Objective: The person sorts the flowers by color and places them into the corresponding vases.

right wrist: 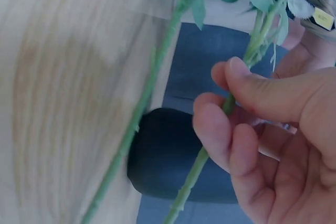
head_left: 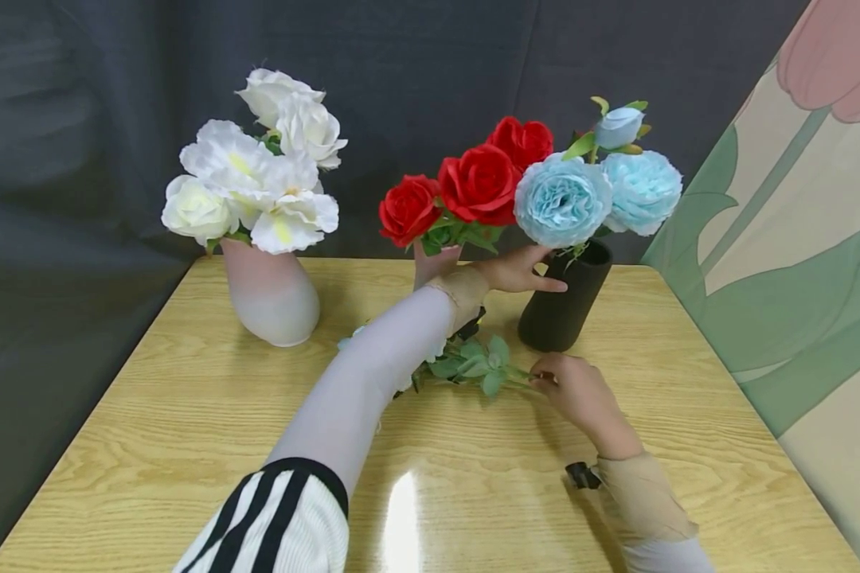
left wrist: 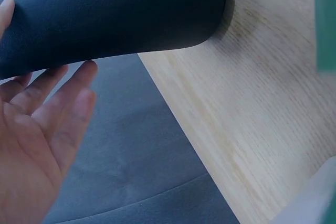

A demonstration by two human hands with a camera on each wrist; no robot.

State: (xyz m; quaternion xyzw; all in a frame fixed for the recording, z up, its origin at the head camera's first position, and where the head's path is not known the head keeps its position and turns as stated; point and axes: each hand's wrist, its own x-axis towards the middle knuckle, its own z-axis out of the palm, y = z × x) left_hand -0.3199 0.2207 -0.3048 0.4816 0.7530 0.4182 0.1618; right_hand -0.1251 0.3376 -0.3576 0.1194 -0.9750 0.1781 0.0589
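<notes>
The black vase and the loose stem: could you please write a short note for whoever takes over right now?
Left hand: open, fingers touching the black vase near its rim.
Right hand: pinches a green stem lying on the table; a second stem lies beside it.
Done: blue flowers already stand in the black vase.
Left: the loose stems are not yet in a vase.

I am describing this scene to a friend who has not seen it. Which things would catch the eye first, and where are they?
First come three bouquets at the table's far side: white flowers in a pink vase on the left, red roses in the middle, and light blue flowers in a black vase on the right. In front, the left hand reaches to the black vase, and the right hand pinches a green stem lying on the table.
</notes>
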